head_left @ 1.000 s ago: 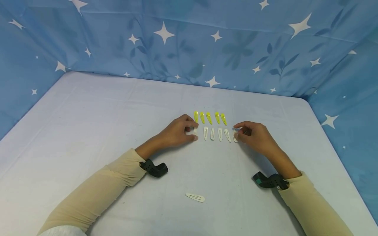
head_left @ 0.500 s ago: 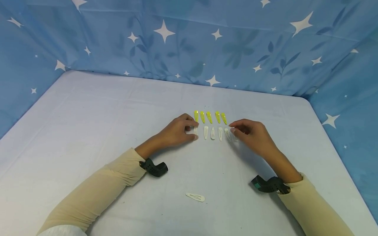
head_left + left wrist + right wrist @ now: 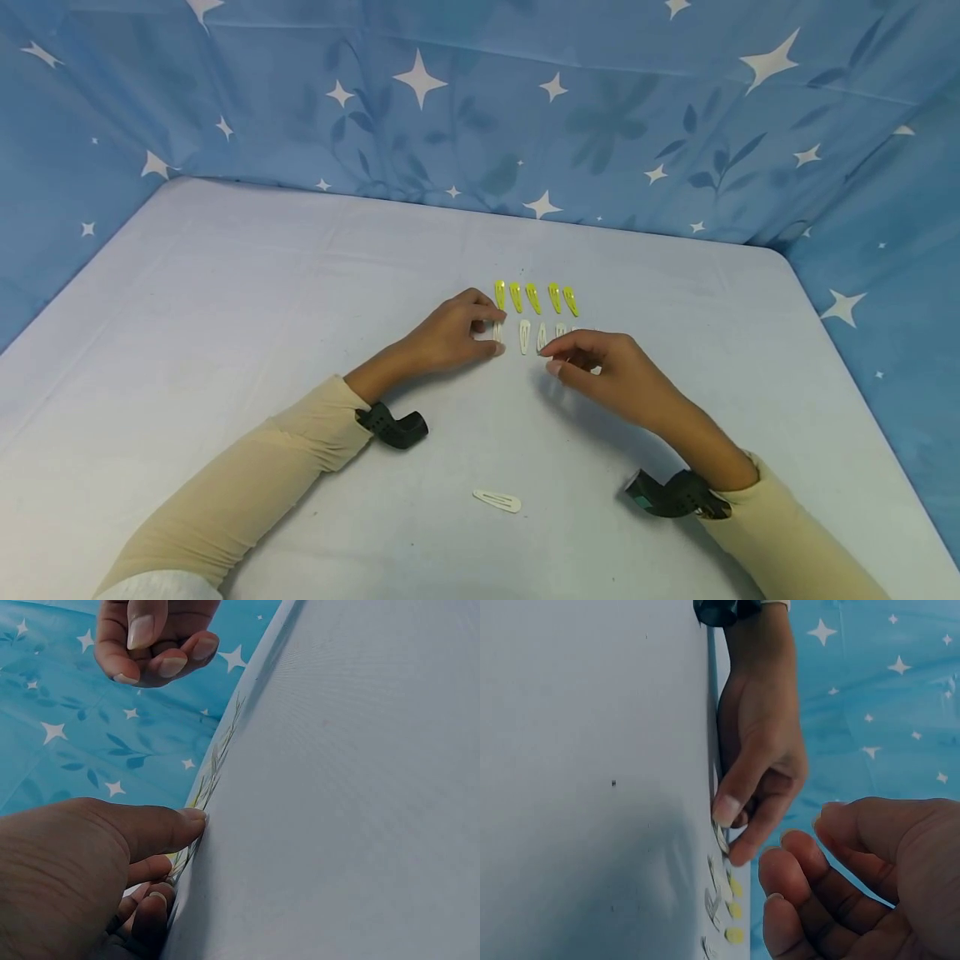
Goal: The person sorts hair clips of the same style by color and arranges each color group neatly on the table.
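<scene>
My left hand (image 3: 450,335) pinches the ends of a white snap hair clip (image 3: 498,333) between thumb and index finger, at the left end of a row of white clips. In the right wrist view that hair clip (image 3: 721,838) lies at the tabletop between those two fingers. My right hand (image 3: 618,373) hovers over the row's right part with loosely bent fingers and nothing between them, covering several clips. Left of its fingertips, a white clip (image 3: 524,337) shows whole. Behind the white row lies a row of yellow hair clips (image 3: 532,297).
A single white hair clip (image 3: 497,501) lies nearer the front of the white-covered table (image 3: 337,275). A blue curtain (image 3: 480,117) with white stars surrounds the table's back and sides.
My right hand has let go of the rightmost white clip and moved left and toward me, above the row. The left hand stays on its clip.
</scene>
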`<move>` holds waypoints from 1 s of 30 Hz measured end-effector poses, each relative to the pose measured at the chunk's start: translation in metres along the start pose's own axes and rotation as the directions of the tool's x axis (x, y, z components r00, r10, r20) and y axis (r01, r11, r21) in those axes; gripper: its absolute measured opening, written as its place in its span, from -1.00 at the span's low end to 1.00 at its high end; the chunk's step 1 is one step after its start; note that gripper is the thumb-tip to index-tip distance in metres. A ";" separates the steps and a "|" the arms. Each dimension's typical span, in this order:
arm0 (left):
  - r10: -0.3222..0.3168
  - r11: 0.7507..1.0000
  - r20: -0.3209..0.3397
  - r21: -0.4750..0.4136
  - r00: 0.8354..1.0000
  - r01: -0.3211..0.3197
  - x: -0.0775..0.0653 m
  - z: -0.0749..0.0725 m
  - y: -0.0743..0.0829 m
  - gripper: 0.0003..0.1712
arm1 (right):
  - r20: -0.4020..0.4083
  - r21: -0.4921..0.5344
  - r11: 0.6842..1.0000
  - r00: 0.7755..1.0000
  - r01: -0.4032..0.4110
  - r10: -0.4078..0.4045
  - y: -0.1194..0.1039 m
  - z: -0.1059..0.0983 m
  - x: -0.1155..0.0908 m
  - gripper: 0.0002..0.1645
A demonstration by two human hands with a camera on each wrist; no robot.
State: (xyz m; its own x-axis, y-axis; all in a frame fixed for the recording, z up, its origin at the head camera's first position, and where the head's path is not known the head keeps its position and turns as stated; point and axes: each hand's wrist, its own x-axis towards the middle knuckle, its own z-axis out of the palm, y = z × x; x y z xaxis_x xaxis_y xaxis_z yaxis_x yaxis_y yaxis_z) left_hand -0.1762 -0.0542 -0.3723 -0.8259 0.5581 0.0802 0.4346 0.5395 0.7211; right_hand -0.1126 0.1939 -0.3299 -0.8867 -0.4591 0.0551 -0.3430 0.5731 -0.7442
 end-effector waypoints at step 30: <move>0.015 1.000 -0.011 -0.008 1.000 -0.015 0.000 0.000 -0.001 -0.51 | 0.346 0.155 0.978 0.920 0.140 -0.186 -0.032 0.036 -0.015 -0.72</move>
State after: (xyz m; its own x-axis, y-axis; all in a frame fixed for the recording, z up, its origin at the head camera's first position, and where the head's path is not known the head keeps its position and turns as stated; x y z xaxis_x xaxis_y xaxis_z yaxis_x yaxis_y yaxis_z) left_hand -0.1766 -0.0543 -0.3731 -0.8231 0.5593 0.0983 0.4441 0.5262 0.7252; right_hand -0.0773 0.1580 -0.3310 -0.6444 -0.7636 -0.0409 -0.4113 0.3912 -0.8233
